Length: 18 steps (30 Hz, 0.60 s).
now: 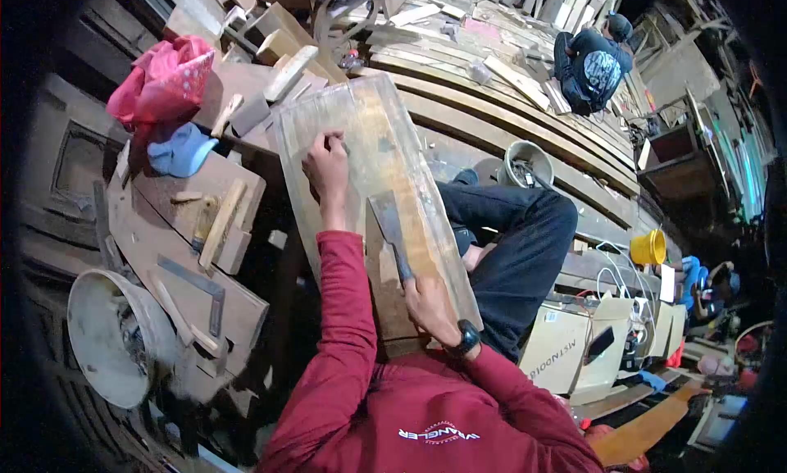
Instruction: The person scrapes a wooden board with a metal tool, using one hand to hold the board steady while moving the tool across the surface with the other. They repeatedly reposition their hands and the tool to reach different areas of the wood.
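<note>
A long wooden board (pixel 361 129) with pale, patchy wear lies across the person's lap. My right hand (pixel 432 311) is wrapped round the handle of a broad flat blade (pixel 389 221), which rests against the board's face. Over the upper left part of the board is my left hand (pixel 327 166), its fingers curled together near the surface; whatever is between them is too small to make out. A dark watch (pixel 468 336) is on the right wrist.
At left, a workbench (pixel 156 243) holds a metal square (pixel 215 301), wood pieces, a blue cloth (pixel 182 151) and a pink bag (pixel 164 79). A white bucket (pixel 106 334) stands beside it. Another bucket (pixel 527 157), cardboard boxes (pixel 557 350) and a seated person (pixel 594 63) are at right.
</note>
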Tool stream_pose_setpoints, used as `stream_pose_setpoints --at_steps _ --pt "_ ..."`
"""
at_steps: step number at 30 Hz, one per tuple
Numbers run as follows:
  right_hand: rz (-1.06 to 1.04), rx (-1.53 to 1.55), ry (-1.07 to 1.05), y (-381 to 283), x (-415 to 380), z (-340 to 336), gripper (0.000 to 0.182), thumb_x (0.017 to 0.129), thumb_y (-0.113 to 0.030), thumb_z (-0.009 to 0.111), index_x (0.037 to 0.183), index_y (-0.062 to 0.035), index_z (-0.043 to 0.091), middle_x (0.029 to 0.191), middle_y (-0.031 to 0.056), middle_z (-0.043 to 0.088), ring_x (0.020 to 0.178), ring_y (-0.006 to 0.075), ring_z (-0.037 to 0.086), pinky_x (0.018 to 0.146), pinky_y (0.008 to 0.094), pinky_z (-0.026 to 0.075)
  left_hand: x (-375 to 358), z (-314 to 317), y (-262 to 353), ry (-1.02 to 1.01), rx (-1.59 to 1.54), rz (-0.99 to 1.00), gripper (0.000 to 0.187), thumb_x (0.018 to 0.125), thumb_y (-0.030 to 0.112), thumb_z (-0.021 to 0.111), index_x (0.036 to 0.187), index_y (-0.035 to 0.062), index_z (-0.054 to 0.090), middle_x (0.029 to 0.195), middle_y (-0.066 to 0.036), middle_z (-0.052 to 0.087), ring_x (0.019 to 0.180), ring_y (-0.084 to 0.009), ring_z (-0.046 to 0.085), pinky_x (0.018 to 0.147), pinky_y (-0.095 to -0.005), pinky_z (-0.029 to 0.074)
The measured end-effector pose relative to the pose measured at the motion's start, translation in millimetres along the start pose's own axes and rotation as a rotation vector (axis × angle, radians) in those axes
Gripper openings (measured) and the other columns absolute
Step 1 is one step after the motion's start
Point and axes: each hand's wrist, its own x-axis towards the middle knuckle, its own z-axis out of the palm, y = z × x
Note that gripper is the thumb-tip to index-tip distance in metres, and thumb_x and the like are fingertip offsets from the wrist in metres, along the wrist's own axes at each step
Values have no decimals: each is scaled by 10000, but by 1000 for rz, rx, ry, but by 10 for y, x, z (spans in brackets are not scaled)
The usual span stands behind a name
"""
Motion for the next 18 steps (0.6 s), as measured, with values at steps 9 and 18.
stream_pose_setpoints --at_steps 9,18 --pt "-29 55 49 -130 -88 -118 350 996 -153 506 800 70 690 652 286 619 626 439 677 591 516 507 13 52 -81 41 59 60 212 978 194 595 988 118 792 901 -139 786 862 -341 756 767 -429 562" --pt "43 110 -42 -53 -113 -189 309 988 -185 553 854 60 686 753 328 635 690 521 645 637 583 499 -30 -10 45 11 79 42 201 965 145 591 969 107 788 915 -129 789 858 -328 758 757 -417 562"
